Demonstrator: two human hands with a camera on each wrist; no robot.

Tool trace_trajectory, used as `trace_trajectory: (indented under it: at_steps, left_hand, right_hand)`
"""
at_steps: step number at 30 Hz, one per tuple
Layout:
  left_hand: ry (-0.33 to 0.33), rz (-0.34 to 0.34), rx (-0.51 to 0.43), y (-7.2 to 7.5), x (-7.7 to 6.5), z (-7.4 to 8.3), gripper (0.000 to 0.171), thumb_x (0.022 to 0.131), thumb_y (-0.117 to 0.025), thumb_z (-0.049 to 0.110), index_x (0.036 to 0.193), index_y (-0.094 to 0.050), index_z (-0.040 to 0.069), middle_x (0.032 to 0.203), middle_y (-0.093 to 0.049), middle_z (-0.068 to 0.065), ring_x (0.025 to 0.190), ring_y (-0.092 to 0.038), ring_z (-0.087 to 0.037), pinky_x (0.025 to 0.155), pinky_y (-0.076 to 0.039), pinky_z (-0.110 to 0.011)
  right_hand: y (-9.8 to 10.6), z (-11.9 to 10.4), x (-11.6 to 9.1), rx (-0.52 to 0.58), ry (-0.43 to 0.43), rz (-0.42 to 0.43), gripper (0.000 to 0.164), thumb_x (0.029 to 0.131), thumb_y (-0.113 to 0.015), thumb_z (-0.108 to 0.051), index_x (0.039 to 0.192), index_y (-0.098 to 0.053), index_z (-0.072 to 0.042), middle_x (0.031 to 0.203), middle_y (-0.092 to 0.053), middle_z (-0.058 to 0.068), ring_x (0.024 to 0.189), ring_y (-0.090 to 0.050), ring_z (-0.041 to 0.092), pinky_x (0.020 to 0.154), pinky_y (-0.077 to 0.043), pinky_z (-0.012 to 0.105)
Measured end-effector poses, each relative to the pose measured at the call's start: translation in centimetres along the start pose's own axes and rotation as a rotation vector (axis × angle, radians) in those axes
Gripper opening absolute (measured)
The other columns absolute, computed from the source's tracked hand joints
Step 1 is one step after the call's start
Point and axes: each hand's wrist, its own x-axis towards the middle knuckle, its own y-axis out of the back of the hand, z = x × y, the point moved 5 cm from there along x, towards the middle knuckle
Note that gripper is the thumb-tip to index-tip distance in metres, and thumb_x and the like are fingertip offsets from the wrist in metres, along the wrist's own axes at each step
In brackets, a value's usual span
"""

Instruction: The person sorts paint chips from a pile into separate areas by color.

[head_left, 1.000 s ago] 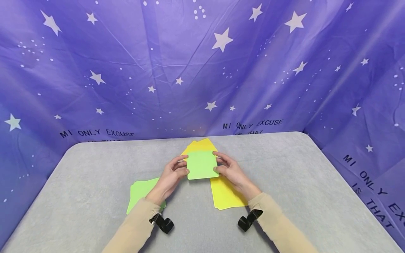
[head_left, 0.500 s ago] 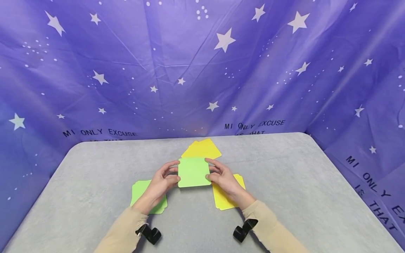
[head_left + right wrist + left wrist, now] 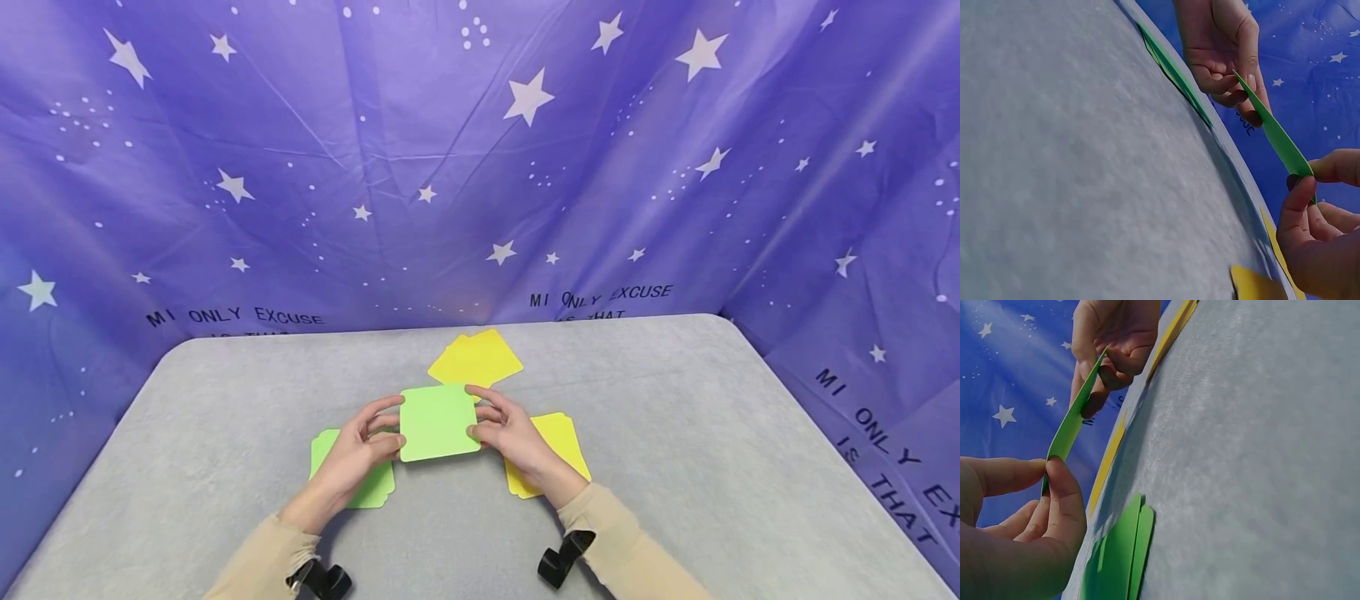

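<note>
Between both hands a light green square card (image 3: pixel 439 423) with rounded corners is held above the table. My left hand (image 3: pixel 354 454) pinches its left edge, thumb in front and fingers behind. At the opposite edge my right hand (image 3: pixel 519 440) pinches it the same way. Both wrist views show the held card (image 3: pixel 1069 428) nearly edge-on, clear of the tabletop. Under my left hand lies a stack of green cards (image 3: pixel 372 490), partly covered. A stack of yellow cards (image 3: pixel 561 442) lies beneath my right hand and wrist.
Behind the held card, fanned yellow cards (image 3: pixel 476 357) lie near the far edge of the grey table (image 3: pixel 660 433). A purple star-printed curtain (image 3: pixel 420 167) rises behind the table and along its sides.
Both hands have carried the green card left and toward me, from in front of the fanned yellow cards. More of the yellow stack on the right now shows.
</note>
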Motion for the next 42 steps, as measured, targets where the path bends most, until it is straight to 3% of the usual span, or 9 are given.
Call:
trace_trajectory:
  at_steps: [17,23,28,42]
  left_hand:
    - [0.02,0.01,0.068,2.7,-2.8,0.1,0.065,0.084,-0.06,-0.009,0.144,-0.039,0.004,0.117,-0.059,-0.02,0.088,-0.065,-0.021,0.077,-0.056,-0.034]
    - [0.016,-0.011,0.134,3.8,-3.5,0.2,0.065,0.086,-0.06,-0.008,0.146,-0.035,0.003,0.117,-0.057,-0.021,0.088,-0.066,-0.021,0.076,-0.056,-0.034]
    - [0.02,0.013,0.204,5.0,-4.2,0.1,0.067,0.085,-0.061,-0.008,0.145,-0.035,0.003,0.116,-0.057,-0.02,0.088,-0.064,-0.019,0.073,-0.055,-0.032]
    - [0.048,0.069,0.324,7.7,-5.9,-0.5,0.062,0.086,-0.064,-0.002,0.142,-0.037,-0.005,0.113,-0.054,-0.018,0.089,-0.059,-0.016,0.073,-0.052,-0.028]
  right_hand:
    - [-3.5,0.4,-0.2,-0.043,0.059,-0.105,0.063,0.084,-0.057,0.01,0.144,-0.038,0.003,0.074,-0.044,0.0,0.064,-0.045,0.007,0.062,-0.044,0.021]
    - [-4.7,0.4,-0.1,-0.129,0.064,-0.096,0.064,0.083,-0.06,0.008,0.143,-0.041,0.0,0.074,-0.044,-0.001,0.06,-0.04,0.006,0.057,-0.04,0.019]
    - [-6.2,0.5,-0.1,-0.192,0.071,-0.116,0.064,0.083,-0.062,0.007,0.144,-0.039,0.002,0.072,-0.049,0.0,0.058,-0.046,0.008,0.057,-0.045,0.02]
    - [-9.2,0.8,0.8,-0.257,0.037,-0.062,0.064,0.079,-0.067,0.006,0.139,-0.044,0.004,0.088,-0.059,0.007,0.059,-0.056,0.009,0.056,-0.049,0.02]
